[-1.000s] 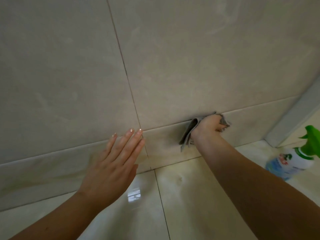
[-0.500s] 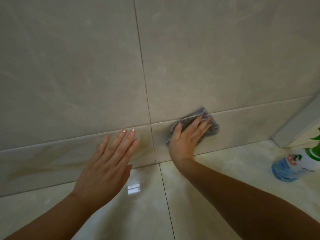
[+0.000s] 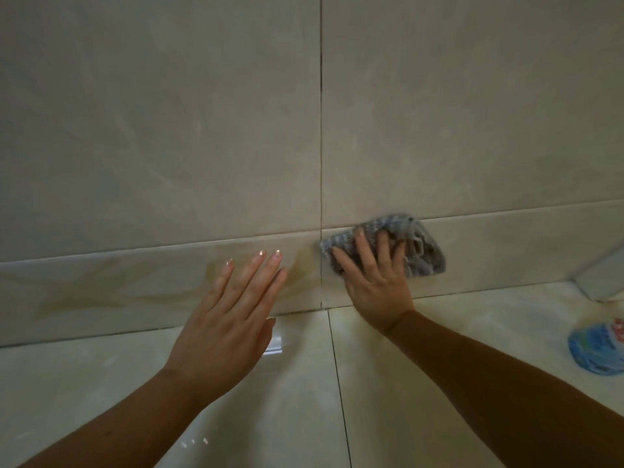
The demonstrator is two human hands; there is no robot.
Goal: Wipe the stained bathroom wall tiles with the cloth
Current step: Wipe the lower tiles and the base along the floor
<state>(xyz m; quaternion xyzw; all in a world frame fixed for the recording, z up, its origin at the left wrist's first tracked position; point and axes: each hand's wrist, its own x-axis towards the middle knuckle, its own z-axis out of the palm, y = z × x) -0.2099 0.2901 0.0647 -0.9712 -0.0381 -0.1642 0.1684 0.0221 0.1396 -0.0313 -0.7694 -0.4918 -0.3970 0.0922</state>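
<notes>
Most of the view is filled by large beige wall tiles point(image 3: 169, 113), split by a dark vertical grout line point(image 3: 320, 130). Below them, a glossy pale floor point(image 3: 84, 383) is seen, and between the two runs a low band of tile point(image 3: 101, 292). The left hand point(image 3: 233, 319) is laid flat against this band, its fingers point(image 3: 253, 271) straight and close together, with nothing held. The right hand point(image 3: 374, 285) is pressed on the grey cloth point(image 3: 422, 251), fingers spread apart and flat. The cloth is held against the band just right of the grout line. A yellowish stain point(image 3: 300, 268) is seen between the hands. A blue bottle point(image 3: 597, 349) is cut off at the right edge.
</notes>
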